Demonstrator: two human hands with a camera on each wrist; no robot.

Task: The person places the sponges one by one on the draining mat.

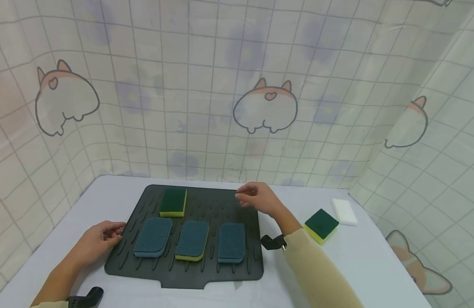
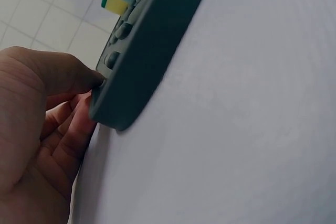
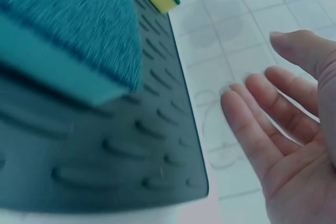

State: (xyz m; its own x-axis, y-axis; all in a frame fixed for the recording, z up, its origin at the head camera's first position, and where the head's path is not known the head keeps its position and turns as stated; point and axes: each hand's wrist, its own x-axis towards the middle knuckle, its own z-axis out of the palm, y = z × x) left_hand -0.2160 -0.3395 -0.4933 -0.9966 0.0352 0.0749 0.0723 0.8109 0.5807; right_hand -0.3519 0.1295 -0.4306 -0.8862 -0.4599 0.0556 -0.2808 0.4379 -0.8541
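A dark grey ridged drying mat (image 1: 211, 205) lies on the table. My left hand (image 1: 99, 241) pinches its left edge; in the left wrist view the thumb (image 2: 79, 74) is on top and the fingers are against the side. Over the mat's back right corner is my right hand (image 1: 257, 197), holding nothing, its fingers loosely bent and apart from the thumb in the right wrist view. Along the mat's front are three blue-topped sponges: left (image 1: 153, 237), middle (image 1: 192, 239) and right (image 1: 231, 242). Behind them sits a green and yellow sponge (image 1: 173, 202).
To the right of the mat, another green and yellow sponge (image 1: 321, 224) lies on the white table (image 1: 360, 261). A white block (image 1: 344, 211) is just beyond it. Curtain-like sheets with a grid print (image 1: 206, 85) hang behind and at both sides of the table.
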